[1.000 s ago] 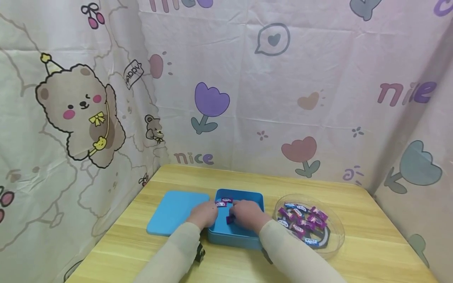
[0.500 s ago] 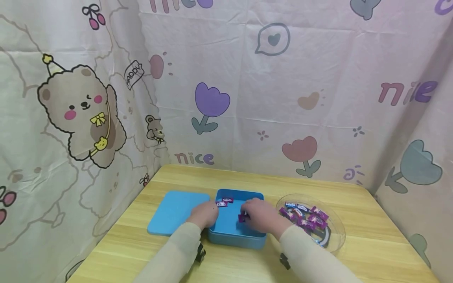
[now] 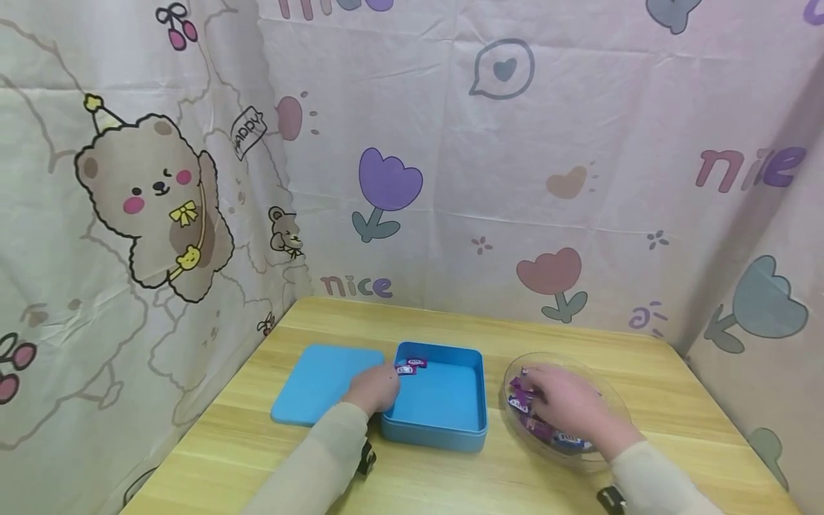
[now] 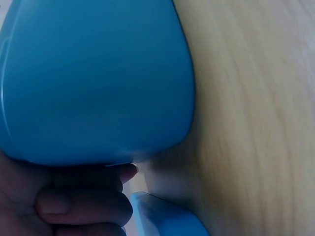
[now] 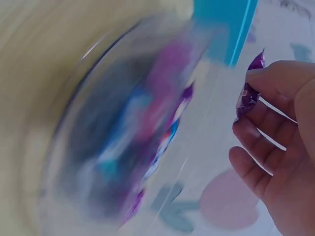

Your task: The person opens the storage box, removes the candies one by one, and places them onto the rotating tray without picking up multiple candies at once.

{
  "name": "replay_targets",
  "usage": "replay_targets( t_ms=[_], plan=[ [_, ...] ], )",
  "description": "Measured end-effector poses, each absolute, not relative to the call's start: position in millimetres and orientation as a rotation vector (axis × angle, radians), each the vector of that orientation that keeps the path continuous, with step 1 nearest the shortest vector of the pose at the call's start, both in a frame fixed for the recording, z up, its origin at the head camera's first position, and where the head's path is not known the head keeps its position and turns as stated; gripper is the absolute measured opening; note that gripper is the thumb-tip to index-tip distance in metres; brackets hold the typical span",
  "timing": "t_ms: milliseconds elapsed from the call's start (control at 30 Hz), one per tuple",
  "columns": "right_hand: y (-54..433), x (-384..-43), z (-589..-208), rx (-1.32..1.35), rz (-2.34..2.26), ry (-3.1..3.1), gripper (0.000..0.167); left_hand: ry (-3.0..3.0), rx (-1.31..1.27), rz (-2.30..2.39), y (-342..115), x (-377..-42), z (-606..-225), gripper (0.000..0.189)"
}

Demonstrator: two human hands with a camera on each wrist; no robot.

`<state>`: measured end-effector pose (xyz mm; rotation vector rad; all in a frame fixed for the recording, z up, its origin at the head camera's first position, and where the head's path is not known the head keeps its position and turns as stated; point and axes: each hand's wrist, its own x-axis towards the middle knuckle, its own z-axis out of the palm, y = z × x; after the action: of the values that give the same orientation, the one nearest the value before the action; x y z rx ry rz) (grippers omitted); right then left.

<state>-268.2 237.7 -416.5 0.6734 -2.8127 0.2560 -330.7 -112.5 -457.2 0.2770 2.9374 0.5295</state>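
Note:
A blue open-topped box [image 3: 436, 433] stands at mid-table in the head view, with a couple of purple-wrapped candies [image 3: 416, 363] in its back left corner. At the box's left side, my left hand [image 3: 375, 388] grips the wall, its curled fingers [image 4: 83, 206] against the outside in the left wrist view. My right hand [image 3: 569, 402] is over the round clear tray [image 3: 619, 422] on the right. Between thumb and fingers it pinches a purple-wrapped candy [image 5: 250, 93], clearest in the right wrist view. Several purple and blue candies [image 3: 539, 428] lie in the tray, partly hidden by this hand.
A flat light-blue lid [image 3: 322, 383] lies on the wooden table [image 3: 450, 486] left of the box. Printed fabric [image 3: 438, 143] hangs behind the table and at both sides. A black wrist strap part [image 3: 365, 458] shows under the left sleeve.
My right hand, with a purple candy in its fingers, has moved right from inside the box to over the clear tray. The left hand keeps its place at the box.

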Motion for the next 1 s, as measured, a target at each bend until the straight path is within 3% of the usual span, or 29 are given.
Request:
replay_targets(
  t_ms=[167,400,800,1000],
  plan=[
    [277.7,-256.1,-426.5,0.574,0.280,-2.914,0.025,2.938,0.285,0.509,-111.0,-329.5,-456.4,0.023],
    [298.5,-252.0,-435.7,0.434,0.292,-3.088,0.024,2.922,0.260,0.521,-112.3,-328.8,-453.7,0.021],
    [290.6,-257.8,-441.1,0.440,0.263,-3.018,0.026,2.942,0.317,0.527,-111.8,-327.7,-455.9,0.033],
    [257.7,-262.1,-427.5,0.517,0.245,-2.925,0.024,2.931,0.280,0.555,-113.2,-330.7,-455.7,0.027]
  ],
)
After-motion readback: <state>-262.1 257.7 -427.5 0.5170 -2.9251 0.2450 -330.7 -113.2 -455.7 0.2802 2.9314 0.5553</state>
